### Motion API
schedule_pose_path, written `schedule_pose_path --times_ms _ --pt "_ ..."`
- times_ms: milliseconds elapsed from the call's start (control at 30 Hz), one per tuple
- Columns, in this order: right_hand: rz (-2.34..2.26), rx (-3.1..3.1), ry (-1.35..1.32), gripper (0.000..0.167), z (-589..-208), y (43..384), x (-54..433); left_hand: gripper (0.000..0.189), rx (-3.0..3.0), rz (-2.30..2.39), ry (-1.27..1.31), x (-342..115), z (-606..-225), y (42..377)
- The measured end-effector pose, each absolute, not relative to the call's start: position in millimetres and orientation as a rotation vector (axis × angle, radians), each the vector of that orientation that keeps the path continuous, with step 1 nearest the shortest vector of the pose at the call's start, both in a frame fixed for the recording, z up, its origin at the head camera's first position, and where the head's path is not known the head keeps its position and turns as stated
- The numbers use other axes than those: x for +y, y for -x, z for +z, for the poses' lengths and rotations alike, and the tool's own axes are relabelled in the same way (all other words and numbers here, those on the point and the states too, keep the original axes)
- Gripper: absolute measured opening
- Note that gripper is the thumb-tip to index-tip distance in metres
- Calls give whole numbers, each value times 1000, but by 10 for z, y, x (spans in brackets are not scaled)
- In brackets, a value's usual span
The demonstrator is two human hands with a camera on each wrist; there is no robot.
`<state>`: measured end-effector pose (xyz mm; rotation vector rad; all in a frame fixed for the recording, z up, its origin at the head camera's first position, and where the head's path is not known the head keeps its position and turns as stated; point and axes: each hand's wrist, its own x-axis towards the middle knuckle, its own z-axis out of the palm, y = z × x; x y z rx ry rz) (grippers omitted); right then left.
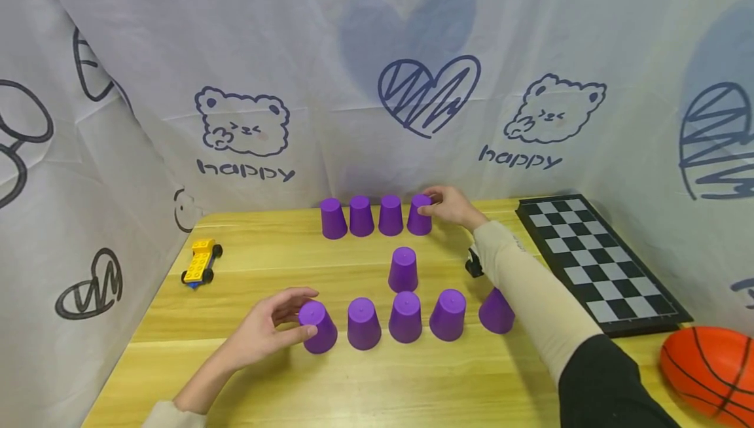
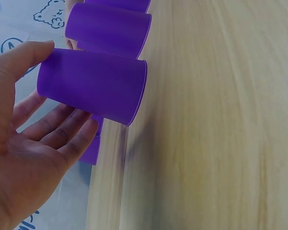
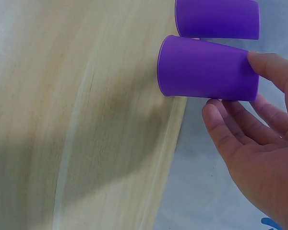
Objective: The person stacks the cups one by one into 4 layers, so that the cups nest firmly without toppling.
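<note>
Upside-down purple cups stand on the wooden table in two rows with one between. My left hand [image 1: 268, 326] is at the left end of the front row, with thumb and fingers around the leftmost cup [image 1: 319, 328]. In the left wrist view the thumb touches that cup [image 2: 93, 84] near its closed end, and the fingers curve along its far side. At the back row, my right hand [image 1: 450, 205] holds the rightmost cup [image 1: 419, 217]. The right wrist view has this cup [image 3: 206, 69] between thumb and fingers near its closed end, its rim by the table's edge.
A single cup [image 1: 403, 269] stands between the rows. Beneath my right forearm, a front-row cup [image 1: 496, 313] and a small black object [image 1: 473, 263] are partly hidden. A checkered board [image 1: 601, 261] and an orange ball-patterned item [image 1: 709, 372] lie right; a yellow toy car [image 1: 201, 262] left.
</note>
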<state>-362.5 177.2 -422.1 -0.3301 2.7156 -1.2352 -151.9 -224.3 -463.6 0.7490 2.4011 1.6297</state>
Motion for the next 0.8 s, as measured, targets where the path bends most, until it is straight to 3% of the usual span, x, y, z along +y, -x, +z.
schedule_pose_path --times_ms 567,800 --pt "-1228 2732 352 53 -4250 3630 1787 52 2381 1622 -774 -2245 -4674 1523" --pt "-1203 2737 345 62 -4186 3613 1808 54 2381 1612 -768 -2251 -4686 1518"
